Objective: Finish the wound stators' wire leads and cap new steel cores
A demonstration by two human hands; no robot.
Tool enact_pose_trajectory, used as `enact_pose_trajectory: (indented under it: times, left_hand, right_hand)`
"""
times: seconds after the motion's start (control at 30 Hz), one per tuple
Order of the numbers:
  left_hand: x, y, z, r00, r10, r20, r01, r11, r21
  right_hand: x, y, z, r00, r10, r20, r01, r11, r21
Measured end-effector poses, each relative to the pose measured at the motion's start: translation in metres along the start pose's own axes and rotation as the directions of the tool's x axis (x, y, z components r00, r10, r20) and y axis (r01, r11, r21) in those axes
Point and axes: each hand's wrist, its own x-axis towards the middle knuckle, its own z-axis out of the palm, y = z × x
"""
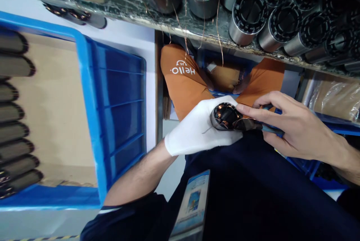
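My left hand [197, 126], in a white glove, is wrapped around a motor stator [221, 125]. Its round end, with black slots and copper windings, faces up toward me, and a thin wire end sticks out at its left side. In my bare right hand [298, 124] is a pair of pliers [268, 127] with dark bluish handles. The metal jaws lie over the right edge of the stator's end, and whether they grip a wire cannot be seen. My right index fingertip reaches the stator's rim.
Above my knees runs a worn bench edge [135, 12] bearing many stators [249, 16], some with copper wires hanging over the front. At left, a blue crate [84, 83] holds a column of stators [14, 128] on cardboard. A clear plastic bag [337, 98] lies at right.
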Motion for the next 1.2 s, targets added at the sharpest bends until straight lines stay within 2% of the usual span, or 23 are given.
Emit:
enact_pose_trajectory:
  times: [0.17,0.27,0.33,0.43,0.57,0.7,0.87,1.0,1.07,1.13,1.2]
  left_hand:
    - [0.000,0.001,0.003,0.999,-0.039,-0.011,0.039,0.999,0.036]
    - [0.002,-0.003,0.005,0.999,0.012,-0.053,-0.008,0.997,0.077]
    - [0.003,-0.006,0.006,0.994,0.051,-0.092,-0.038,0.989,0.139]
    - [0.003,-0.006,0.010,0.989,0.033,-0.142,0.006,0.966,0.260]
    - [0.002,0.000,0.018,0.983,0.012,-0.185,0.075,0.884,0.461]
    - [0.004,0.004,0.025,0.990,0.004,-0.142,0.074,0.838,0.540]
    - [0.008,0.003,0.025,0.996,0.002,-0.090,0.041,0.876,0.480]
    - [0.012,-0.005,0.021,0.998,-0.016,-0.054,0.035,0.929,0.369]
    - [0.015,-0.012,0.020,0.997,-0.076,-0.027,0.080,0.965,0.250]
    - [0.018,-0.021,0.020,0.983,-0.181,0.016,0.180,0.981,0.075]
    - [0.022,-0.030,0.022,0.949,-0.307,0.071,0.315,0.929,-0.195]
  right_hand:
    - [-0.002,-0.001,-0.002,0.999,-0.027,0.030,0.031,0.991,-0.128]
    - [-0.004,-0.001,-0.002,0.997,0.032,0.065,-0.026,0.996,-0.090]
    - [-0.003,-0.001,-0.001,0.993,0.085,0.082,-0.083,0.996,-0.028]
    - [0.001,-0.004,0.002,0.994,0.097,0.044,-0.096,0.995,-0.015]
    - [0.004,-0.008,0.006,0.998,0.058,-0.016,-0.060,0.995,-0.084]
    - [0.001,-0.008,0.010,0.998,0.056,-0.016,-0.058,0.978,-0.201]
    - [-0.001,-0.006,0.017,0.992,0.123,0.005,-0.123,0.992,0.007]
    - [-0.001,-0.001,0.020,0.990,0.143,-0.006,-0.143,0.987,-0.073]
    - [-0.001,0.005,0.022,0.988,0.151,0.035,-0.150,0.988,-0.040]
    - [0.001,0.013,0.025,0.981,0.180,0.067,-0.185,0.979,0.080]
    - [0.005,0.021,0.032,0.977,0.205,0.063,-0.214,0.955,0.204]
